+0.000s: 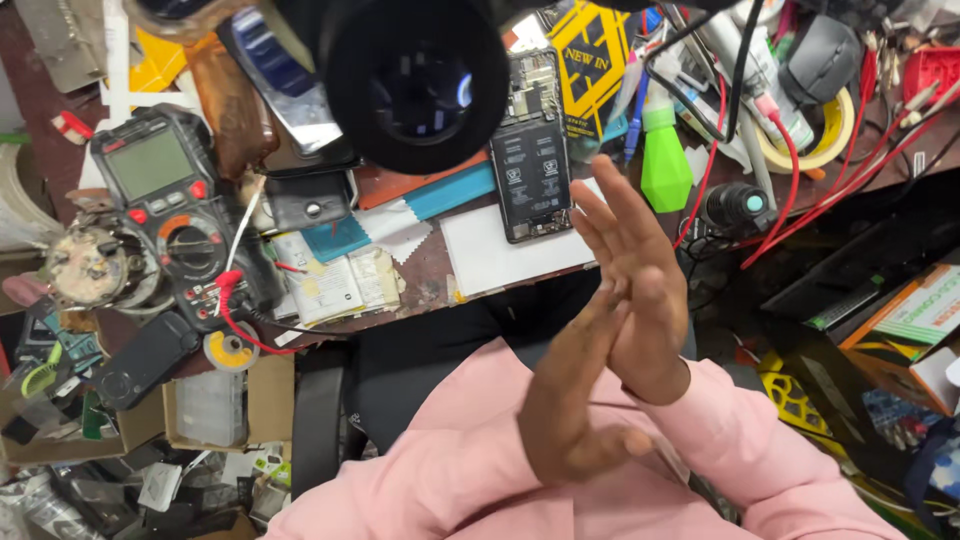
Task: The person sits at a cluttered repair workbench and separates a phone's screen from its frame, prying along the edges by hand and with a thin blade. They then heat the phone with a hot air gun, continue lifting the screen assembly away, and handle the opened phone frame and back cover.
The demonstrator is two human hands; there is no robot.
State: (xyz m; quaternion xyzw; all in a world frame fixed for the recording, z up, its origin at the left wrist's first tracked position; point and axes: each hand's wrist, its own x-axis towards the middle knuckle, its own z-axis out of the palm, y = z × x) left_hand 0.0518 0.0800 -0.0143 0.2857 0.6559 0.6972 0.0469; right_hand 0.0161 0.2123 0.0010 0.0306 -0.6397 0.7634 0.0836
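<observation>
At your far left the meter's screen (148, 163) is a dull grey-green rectangle. Up top a yellow sign (592, 50) with black diamond stripes lies on the worktop. At right, a carton (915, 325) in orange, green and white sits below the worktop edge.

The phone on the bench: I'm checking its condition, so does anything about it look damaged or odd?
Yes. The phone lies with its back cover off, battery and circuit board bare. Both hands, left hand and right hand, are pressed together, off it.
</observation>
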